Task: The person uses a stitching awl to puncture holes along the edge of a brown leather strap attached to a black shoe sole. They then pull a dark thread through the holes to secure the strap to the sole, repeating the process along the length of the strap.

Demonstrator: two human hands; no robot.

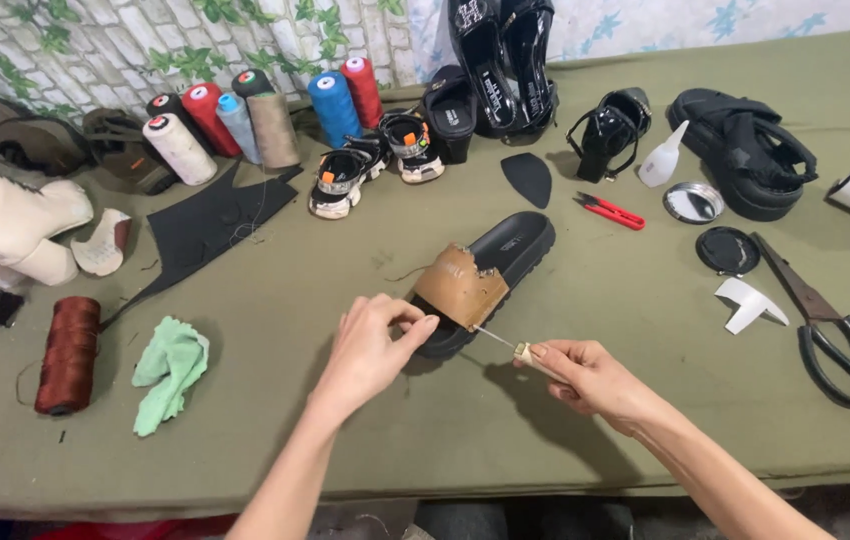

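Black slide sandal (505,250), torn tan strap (460,287), frame centre on olive worktop (595,400). Left hand (370,350) pinches sandal edge; right hand (590,378) grips awl (510,345). Thread cones (245,120) upper left; white bottle (663,158) upper right.

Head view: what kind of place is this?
Likely a shoe-repair or cobbler's bench: right hand works an awl into a black slide sandal, with thread cones and large scissors nearby.

We spot 2 small white labels: one on the black slide sandal's (505,262) footbed, another inside the black heel (448,113) behind it.
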